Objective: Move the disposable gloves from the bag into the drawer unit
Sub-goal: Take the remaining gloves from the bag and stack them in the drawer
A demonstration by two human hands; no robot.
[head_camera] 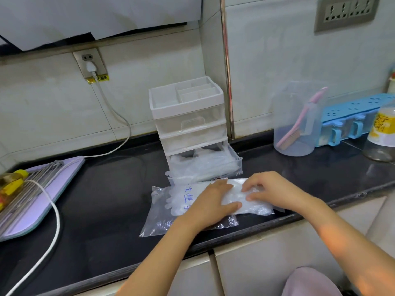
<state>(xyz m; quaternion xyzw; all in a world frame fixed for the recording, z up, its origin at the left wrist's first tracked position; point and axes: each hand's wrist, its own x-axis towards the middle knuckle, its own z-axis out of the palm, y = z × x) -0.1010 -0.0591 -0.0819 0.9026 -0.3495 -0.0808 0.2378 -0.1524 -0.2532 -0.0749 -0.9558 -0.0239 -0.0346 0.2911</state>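
Black countertop (106, 210), lower centre: left hand (210, 207), fingers flat, pins the zip bag (158, 218); right hand (275, 189) pinches the disposable gloves (252, 201) at its mouth. Extraction step, apparently. Next: lift the stack into the drawer unit (188, 116)'s open bottom drawer (213, 165) behind.

A: What sits on the black countertop (106, 210)?

B: L to R: a purple board (42, 201) at the far L, w/ a white cord (56, 227) running over it & down the counter to the front edge. The drawer unit (188, 124) stands mid, at the back nr the wall. The bag (158, 221) lies flat just in front of it, nr the front edge.

A: And the R side?

B: A clear jug (295, 124), then a blue-lidded box (350, 116) just beside it against the wall, & a glass bottle (380, 135) w/ a yellow label at the far R. All three are well apart from the bag.
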